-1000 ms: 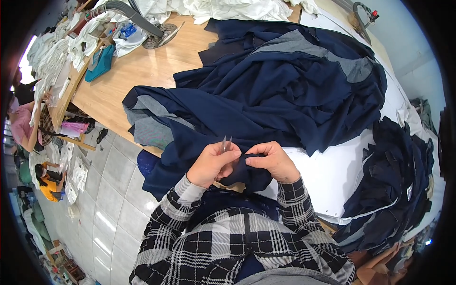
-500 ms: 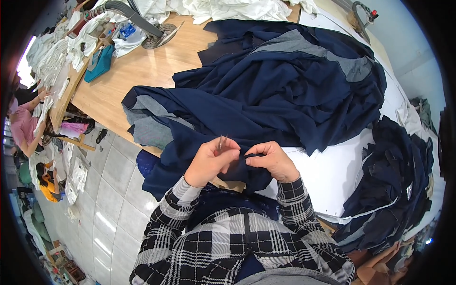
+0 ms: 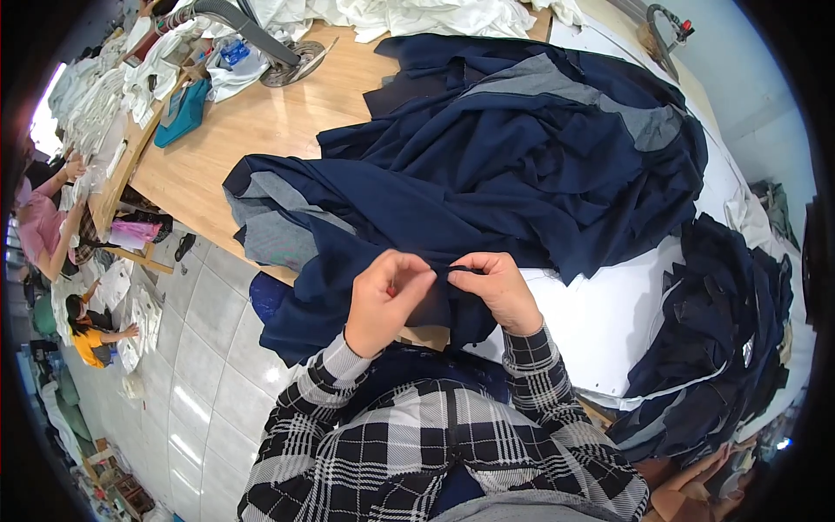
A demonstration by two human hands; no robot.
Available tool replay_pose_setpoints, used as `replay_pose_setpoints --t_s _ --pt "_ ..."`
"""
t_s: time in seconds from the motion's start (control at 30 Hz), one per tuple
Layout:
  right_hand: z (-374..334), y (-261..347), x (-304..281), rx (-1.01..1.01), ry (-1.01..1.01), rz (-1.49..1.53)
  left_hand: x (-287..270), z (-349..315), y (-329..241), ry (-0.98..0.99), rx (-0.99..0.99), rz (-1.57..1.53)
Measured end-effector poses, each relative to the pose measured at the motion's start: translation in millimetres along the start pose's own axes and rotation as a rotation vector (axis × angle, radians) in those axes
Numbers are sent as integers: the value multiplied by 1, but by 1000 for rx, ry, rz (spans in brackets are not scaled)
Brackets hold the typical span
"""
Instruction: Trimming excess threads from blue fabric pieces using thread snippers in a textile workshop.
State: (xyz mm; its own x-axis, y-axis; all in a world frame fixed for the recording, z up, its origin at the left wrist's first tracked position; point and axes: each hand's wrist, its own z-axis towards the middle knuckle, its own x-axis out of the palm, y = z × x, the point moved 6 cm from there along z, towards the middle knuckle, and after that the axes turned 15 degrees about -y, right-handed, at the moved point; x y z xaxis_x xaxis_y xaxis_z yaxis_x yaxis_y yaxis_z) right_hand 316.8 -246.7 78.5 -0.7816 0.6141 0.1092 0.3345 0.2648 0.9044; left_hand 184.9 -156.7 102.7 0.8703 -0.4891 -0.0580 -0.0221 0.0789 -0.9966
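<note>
Both of my hands are close together over the near edge of a heap of navy fabric [image 3: 487,174] with grey lining. My right hand [image 3: 497,291] pinches a small edge of it between thumb and forefinger. Fingertips closed, my left hand [image 3: 387,300] meets the same bit of cloth from the other side. A reddish bit shows inside the left palm, where thread snips sit mostly hidden by the fingers. Below the hands the cloth hangs over the table edge, beside a piece of brown material [image 3: 426,336].
A wooden table [image 3: 261,122] bears a grey hose [image 3: 248,35], a teal pouch [image 3: 183,113] and white garments [image 3: 435,19]. More navy pieces [image 3: 696,322] are heaped at right. Two people, in pink [image 3: 43,230] and in orange [image 3: 91,348], handle white cloth at left.
My left hand has turned and moved slightly right, so the snips' metal tips no longer show. The right hand has risen slightly, and the fingertips now meet at the cloth.
</note>
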Motion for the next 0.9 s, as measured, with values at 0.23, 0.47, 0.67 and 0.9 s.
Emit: replay_pose_setpoints --t_s 0.23,0.47,0.67,0.9 --pt "1 3 11 -58 -10 -1 10 -4 12 35 30 106" --pt "-1 14 9 -400 8 -170 8 -1 15 169 -347 -148" --pt "0 -1 9 -168 -58 142 5 -3 16 186 -572 -314" --pt "0 -9 10 -114 -52 306 7 -5 22 204 -682 -407"
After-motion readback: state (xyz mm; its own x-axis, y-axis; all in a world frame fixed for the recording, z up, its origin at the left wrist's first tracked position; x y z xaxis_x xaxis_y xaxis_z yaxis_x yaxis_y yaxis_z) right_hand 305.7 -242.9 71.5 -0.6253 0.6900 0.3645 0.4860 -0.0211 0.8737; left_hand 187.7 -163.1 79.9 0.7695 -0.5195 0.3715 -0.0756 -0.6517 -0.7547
